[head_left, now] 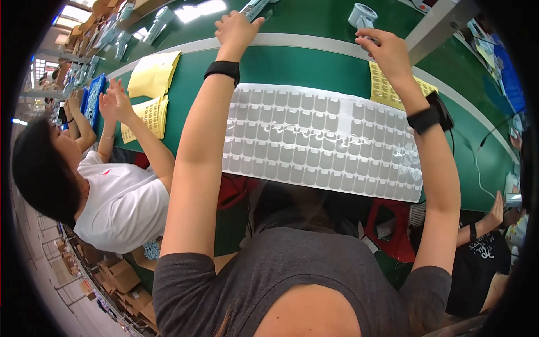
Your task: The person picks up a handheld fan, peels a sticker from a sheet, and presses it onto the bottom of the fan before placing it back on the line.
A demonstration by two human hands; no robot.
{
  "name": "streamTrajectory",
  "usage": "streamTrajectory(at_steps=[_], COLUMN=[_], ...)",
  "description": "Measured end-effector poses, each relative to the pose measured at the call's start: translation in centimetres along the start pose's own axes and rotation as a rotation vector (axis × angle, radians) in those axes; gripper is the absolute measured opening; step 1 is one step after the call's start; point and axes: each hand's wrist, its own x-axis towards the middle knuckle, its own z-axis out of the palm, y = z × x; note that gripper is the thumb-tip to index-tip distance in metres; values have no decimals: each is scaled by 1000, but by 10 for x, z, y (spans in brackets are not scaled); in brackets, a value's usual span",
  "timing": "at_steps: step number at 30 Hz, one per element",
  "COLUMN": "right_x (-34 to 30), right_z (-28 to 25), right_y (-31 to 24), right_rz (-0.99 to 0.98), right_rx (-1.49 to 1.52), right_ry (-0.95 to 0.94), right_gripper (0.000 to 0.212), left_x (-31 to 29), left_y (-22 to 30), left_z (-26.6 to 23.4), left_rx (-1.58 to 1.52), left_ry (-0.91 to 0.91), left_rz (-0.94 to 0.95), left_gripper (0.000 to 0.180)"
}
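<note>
My right hand (388,51) is closed around the handle of a pale blue handheld device with a round head (362,16), over the far edge of the table. At the far side my left hand (237,32) reaches out with its fingers spread and nothing in them. Just beyond its thumb lies another pale blue device (256,8), partly cut off by the picture's rim. Beneath both forearms a large white sheet of grey stickers (320,135) lies across the green table (292,64). Its rows hold several rounded labels, with one gap at the top.
Yellow sheets (152,76) lie at the left, and a yellow label sheet (384,84) sits beside my right forearm. Several pale blue devices (160,23) rest on the far green surface. A metal post (438,33) rises at the right. Co-workers sit on both sides, a white-shirted person (120,196) at left.
</note>
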Motion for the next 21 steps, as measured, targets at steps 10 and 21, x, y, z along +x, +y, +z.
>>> streamTrajectory(at_steps=[10,21], right_x=[-62,-191], right_z=[-4,26], right_y=[-6,-57], right_rz=[-115,78], right_rx=[-449,-238], right_ry=[34,205], right_gripper=[19,17], left_x=[28,-24], left_y=[-2,50], left_z=[7,-65], left_rx=[-136,-938], left_ry=[-63,484], left_rz=[-84,147], left_gripper=[46,26])
